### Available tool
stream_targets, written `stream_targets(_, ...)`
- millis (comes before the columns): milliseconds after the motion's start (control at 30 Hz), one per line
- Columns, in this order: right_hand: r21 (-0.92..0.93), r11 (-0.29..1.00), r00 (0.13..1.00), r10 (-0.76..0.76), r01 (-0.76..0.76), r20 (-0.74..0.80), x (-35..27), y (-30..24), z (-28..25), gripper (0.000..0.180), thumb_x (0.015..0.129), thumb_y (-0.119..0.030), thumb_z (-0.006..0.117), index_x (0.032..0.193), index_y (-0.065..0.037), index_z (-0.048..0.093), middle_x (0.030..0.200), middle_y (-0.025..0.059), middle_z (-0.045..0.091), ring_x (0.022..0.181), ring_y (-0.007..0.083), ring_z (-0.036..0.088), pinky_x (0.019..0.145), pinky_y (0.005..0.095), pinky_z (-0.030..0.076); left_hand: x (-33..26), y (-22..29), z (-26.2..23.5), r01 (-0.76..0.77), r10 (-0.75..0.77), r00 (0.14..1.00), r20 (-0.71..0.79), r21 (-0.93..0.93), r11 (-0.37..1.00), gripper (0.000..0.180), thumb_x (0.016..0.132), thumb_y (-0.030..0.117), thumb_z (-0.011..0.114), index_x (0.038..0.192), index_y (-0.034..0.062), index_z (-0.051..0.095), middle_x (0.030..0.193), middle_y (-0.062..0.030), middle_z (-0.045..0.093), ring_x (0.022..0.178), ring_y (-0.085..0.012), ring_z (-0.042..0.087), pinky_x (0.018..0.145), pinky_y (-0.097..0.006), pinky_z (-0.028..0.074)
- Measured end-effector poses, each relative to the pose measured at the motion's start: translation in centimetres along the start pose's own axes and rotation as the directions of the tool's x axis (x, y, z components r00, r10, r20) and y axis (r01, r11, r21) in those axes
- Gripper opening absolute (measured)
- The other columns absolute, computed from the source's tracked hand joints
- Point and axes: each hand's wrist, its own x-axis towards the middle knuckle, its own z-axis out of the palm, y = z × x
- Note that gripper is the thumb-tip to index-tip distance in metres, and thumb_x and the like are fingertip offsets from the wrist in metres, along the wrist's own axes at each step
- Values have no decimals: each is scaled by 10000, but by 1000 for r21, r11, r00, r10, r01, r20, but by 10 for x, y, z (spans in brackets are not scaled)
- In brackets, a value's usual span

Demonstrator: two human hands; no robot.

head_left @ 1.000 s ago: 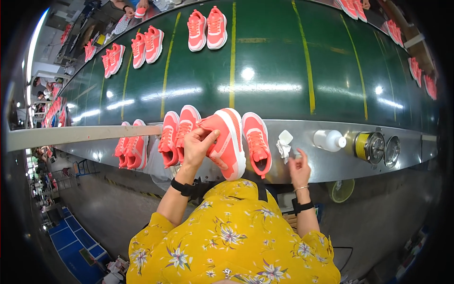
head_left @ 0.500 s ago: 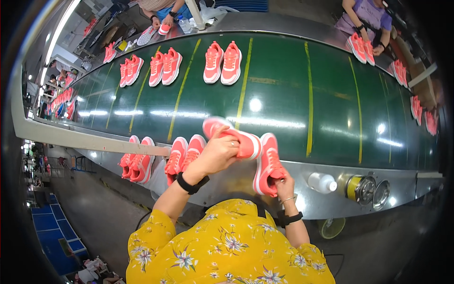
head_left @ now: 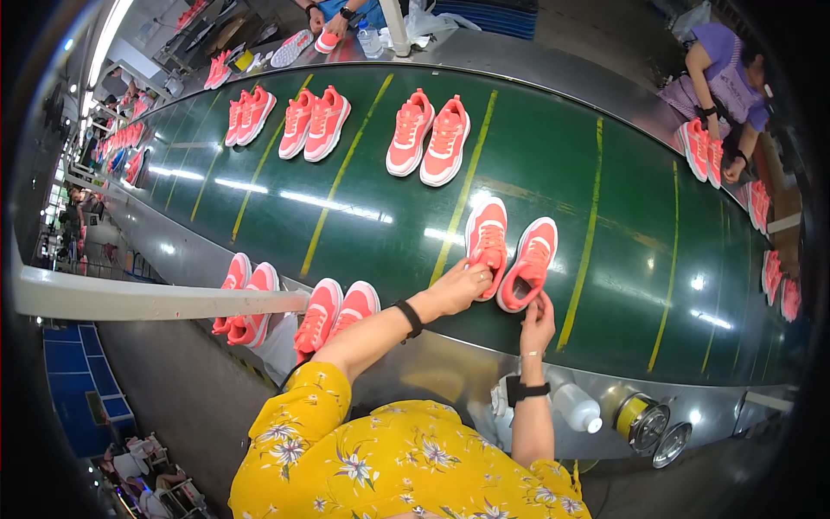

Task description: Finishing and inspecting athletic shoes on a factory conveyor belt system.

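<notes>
We have our left hand (head_left: pixel 458 290) closed on the heel of the left shoe (head_left: pixel 487 245) and our right hand (head_left: pixel 538 324) pinching the right shoe (head_left: pixel 528 274), both lying toes-far on the green belt (head_left: pixel 363 208).

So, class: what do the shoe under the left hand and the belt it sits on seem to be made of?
Shoe: coral upper, probably knit or mesh fabric, matte, with a pale sole that looks like foam or rubber. Belt: green, glossy, likely rubber or plastic, since lamps reflect off it.

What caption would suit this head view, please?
Both hands, left hand and right hand, rest on a coral sneaker pair on the green conveyor belt.
</notes>
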Motion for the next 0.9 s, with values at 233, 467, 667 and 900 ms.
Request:
stream_targets(233, 149, 973, 948, 126, -175, 293, -92, 10, 7, 135, 1034, -105, 546, 1055, -55, 669, 779, -36, 579, 706, 32, 528, 647, 205, 455, 7, -86, -57, 243, -192, 896, -401, 79, 967, 548, 739, -21, 660, 1261, 135, 604, 1127, -129, 617, 1089, -344, 581, 926, -477, 453)
stream_targets(467, -108, 897, 523, 345, -430, 779, -134, 38, 36, 158, 1002, -135, 601, 1110, -78, 701, 749, 40, 714, 606, 55, 629, 540, 225, 485, 104, -195, -114, 621, -497, 747, -442, 196, 759, 951, 612, 488, 910, 1453, 360, 486, 1608, -246, 234, 1473, -488, 164, 1096, -673, 213)
stream_targets(667, -180, 878, 537, 421, -443, 731, -135, 25, 39, 146, 1013, -139, 587, 1114, -70, 667, 692, 34, 699, 541, 76, 619, 498, 240, 479, 164, -248, -124, 738, -668, 673, -319, 229, 635, 996, 562, 585, 901, 1443, 380, 483, 1564, -290, 311, 1473, -551, 101, 1101, -728, 158)
stream_targets(900, -212, 889, 567, 427, -407, 704, -128, 14, 43, 131, 995, -121, 604, 1088, -53, 667, 687, 59, 712, 519, 87, 621, 484, 240, 479, 170, -269, -155, 831, -853, 521, 18, 216, 512, 1003, 587, 583, 872, 1467, 332, 463, 1404, -209, 537, 1414, -459, 290, 1030, -679, 268)
